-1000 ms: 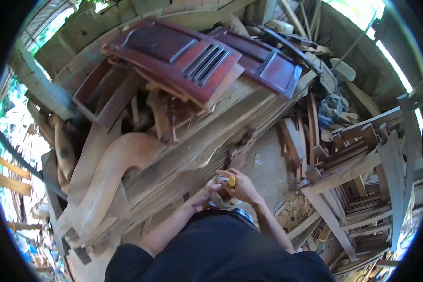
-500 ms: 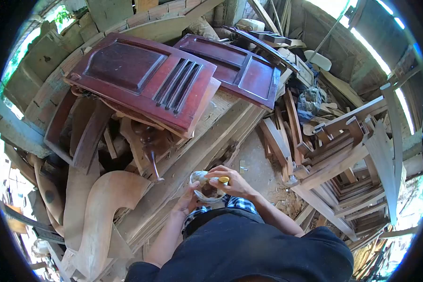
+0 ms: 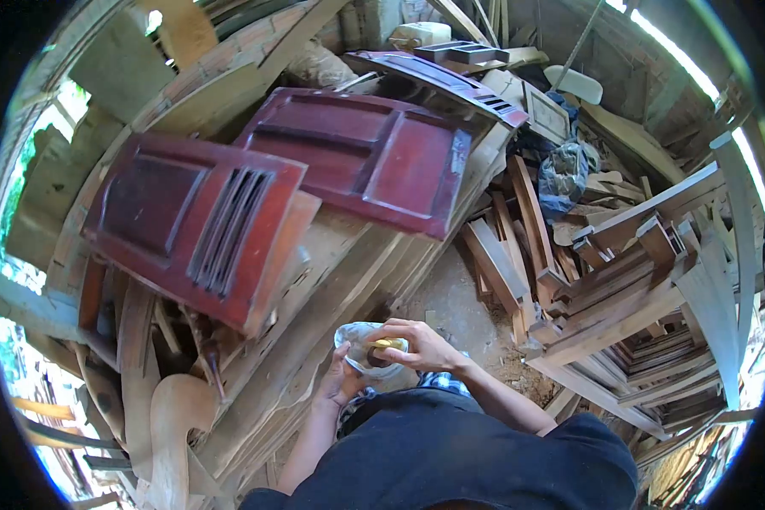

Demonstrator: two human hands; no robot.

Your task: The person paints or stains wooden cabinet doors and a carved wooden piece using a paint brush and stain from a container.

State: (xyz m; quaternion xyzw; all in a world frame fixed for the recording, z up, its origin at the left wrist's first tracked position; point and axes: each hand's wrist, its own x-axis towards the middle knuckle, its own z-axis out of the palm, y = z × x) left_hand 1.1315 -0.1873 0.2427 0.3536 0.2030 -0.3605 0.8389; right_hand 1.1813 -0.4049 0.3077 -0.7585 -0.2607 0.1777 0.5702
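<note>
A whitish tub (image 3: 346,336) with smeared walls and brown contents is held in front of my body. My left hand (image 3: 341,382) grips its near left side, thumb up at the rim. Over the tub's right side, my right hand (image 3: 422,344) is closed around a tool with a yellow handle (image 3: 390,343). The tool's lower end is hidden by my fingers and the tub, so its kind does not show. To the left of the tub lie long stacked planks (image 3: 302,374).
Reddish-brown panelled doors, one slatted (image 3: 272,212) and one plain-panelled (image 3: 382,161), lie on the planks ahead. A curved wooden piece (image 3: 174,425) stands at lower left. Wooden frames (image 3: 620,297) are piled at right, beside loose timber and a dark plastic bag (image 3: 563,177).
My view has turned to the right and the doors appear farther left. The right hand has shifted slightly over the tub, and the yellow handle now lies more sideways. Both hands keep their hold.
</note>
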